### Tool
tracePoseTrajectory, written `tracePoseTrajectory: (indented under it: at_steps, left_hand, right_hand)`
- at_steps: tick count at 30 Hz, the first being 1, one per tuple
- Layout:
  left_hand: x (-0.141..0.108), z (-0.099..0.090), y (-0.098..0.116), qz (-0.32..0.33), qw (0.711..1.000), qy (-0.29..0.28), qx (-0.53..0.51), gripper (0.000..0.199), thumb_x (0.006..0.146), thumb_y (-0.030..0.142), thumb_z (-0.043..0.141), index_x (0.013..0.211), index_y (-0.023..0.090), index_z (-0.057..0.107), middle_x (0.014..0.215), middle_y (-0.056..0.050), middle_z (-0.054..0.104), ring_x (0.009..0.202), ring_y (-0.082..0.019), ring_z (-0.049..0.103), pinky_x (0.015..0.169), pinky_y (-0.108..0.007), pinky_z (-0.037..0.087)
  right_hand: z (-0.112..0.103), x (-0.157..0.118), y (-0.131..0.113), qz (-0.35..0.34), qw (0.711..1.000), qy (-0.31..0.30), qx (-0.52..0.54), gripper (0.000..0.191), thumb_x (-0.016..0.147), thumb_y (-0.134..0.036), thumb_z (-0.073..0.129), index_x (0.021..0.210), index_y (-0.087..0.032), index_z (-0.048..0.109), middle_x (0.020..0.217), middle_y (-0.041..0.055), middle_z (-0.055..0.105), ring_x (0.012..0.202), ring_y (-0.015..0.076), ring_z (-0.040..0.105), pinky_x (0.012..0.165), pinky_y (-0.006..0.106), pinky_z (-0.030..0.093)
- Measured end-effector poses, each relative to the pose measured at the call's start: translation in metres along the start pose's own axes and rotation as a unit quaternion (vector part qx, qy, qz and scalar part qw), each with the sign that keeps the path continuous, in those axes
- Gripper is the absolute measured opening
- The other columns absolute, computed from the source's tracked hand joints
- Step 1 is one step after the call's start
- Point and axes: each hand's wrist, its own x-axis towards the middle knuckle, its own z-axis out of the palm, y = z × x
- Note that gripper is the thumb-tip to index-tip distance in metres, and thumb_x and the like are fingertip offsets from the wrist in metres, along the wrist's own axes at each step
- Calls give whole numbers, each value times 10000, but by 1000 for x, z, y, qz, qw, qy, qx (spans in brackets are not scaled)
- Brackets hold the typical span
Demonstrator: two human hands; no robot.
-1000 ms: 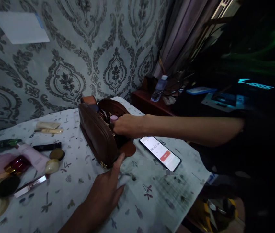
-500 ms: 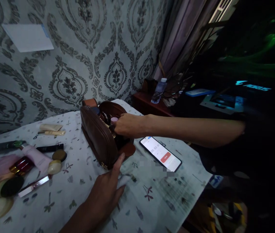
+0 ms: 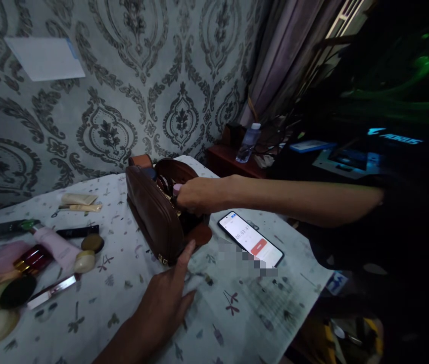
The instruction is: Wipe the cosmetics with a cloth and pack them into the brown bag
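Right hand [image 3: 195, 195] found down in the mouth of the brown bag [image 3: 154, 215], fingers curled beside a pink cap [image 3: 177, 188]. Whether they are closed on anything cannot be told from where I stand; the fingertips are hidden. Compared with a second ago, the hand lies slightly further across the cap, so that less of the pink shows.

Left hand [image 3: 164, 293] is unchanged in pose: low in front of the bag, thumb and index spread apart, nothing seen in its grip. The index fingertip is at the edge of the tan flap [image 3: 200, 235], at the bag's near end; how firmly it presses cannot be told.

Bag stands unzipped on the printed cloth [image 3: 244, 328], in the same place as before. Phone [image 3: 250, 240] lies face up to its right, also unmoved; its count appears to have advanced from 03:46 to 03:47.

Loose at the left, their arrangement unaltered: pink tube [image 3: 57, 248], red jar [image 3: 34, 259], cream tube [image 3: 80, 198].
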Motion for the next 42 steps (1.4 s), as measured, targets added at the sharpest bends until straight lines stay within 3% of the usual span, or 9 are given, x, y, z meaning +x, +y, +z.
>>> tracePoseTrajectory:
  at_steps: [3,9,20,25,28,31,34,38,42]
  left_hand:
    - [-1,0,1,2,1000,2,-3,936,821,88,540,1565,312,18,1305,-115,647,1083,-278,670,906,-442,537]
    - [0,1,-2,16,1000,11,-13,953,798,71,547,1564,319,38,1298,-127,652,1099,-296,669,903,-473,542]
    - [0,3,-5,29,999,20,-9,970,810,69,541,1557,358,-7,1341,-107,632,1116,-284,668,915,-462,543]
    - [0,3,-5,14,1000,15,-11,990,794,63,560,1559,354,3,1305,-100,656,1083,-288,682,901,-467,546]
    - [0,2,-4,17,1000,11,-17,964,812,79,557,1562,346,13,1300,-100,660,1069,-282,687,890,-446,551]
    - [0,3,-6,27,999,15,-22,933,823,96,544,1564,330,26,1334,-111,637,1087,-287,680,888,-440,553]
    - [0,3,-8,32,999,18,-17,885,843,133,529,1565,306,47,1311,-118,647,1081,-295,677,874,-445,556]
    - [-3,2,-7,52,998,34,-23,809,886,165,481,1562,282,52,1227,-100,678,1051,-262,674,885,-408,544]
    - [-3,1,-5,37,996,46,-61,804,915,213,479,1563,250,4,1092,-68,685,915,-205,680,847,-346,541]
  right_hand:
    - [-1,-2,1,10,999,33,27,210,817,-45,634,995,-111,725,1042,142,725,926,243,695,705,319,482]
    - [2,-3,0,74,984,83,136,266,736,38,672,767,-221,729,928,35,757,905,176,696,744,287,478]
    - [-3,1,1,47,998,10,40,199,825,-101,644,1006,-113,725,997,118,724,852,217,672,646,299,422]
    - [-4,0,3,38,999,14,21,220,839,-112,634,1043,-90,712,993,133,716,861,226,662,653,298,396]
    - [-9,-4,4,30,998,44,21,210,824,-122,656,1027,-96,707,982,121,706,838,217,647,643,292,376]
    - [-10,-16,-6,44,990,133,31,125,859,-93,607,955,-115,685,945,95,683,759,175,611,622,282,349]
    - [7,-33,-36,63,955,273,100,152,947,-146,521,848,-138,636,835,56,654,687,136,564,608,266,336]
    - [62,-53,-92,66,870,440,214,359,1030,-299,411,738,-165,571,632,-6,573,562,106,485,566,256,315]
    - [117,-61,-133,86,839,444,302,432,1034,-387,386,688,-182,541,560,-19,542,517,109,485,564,266,325]
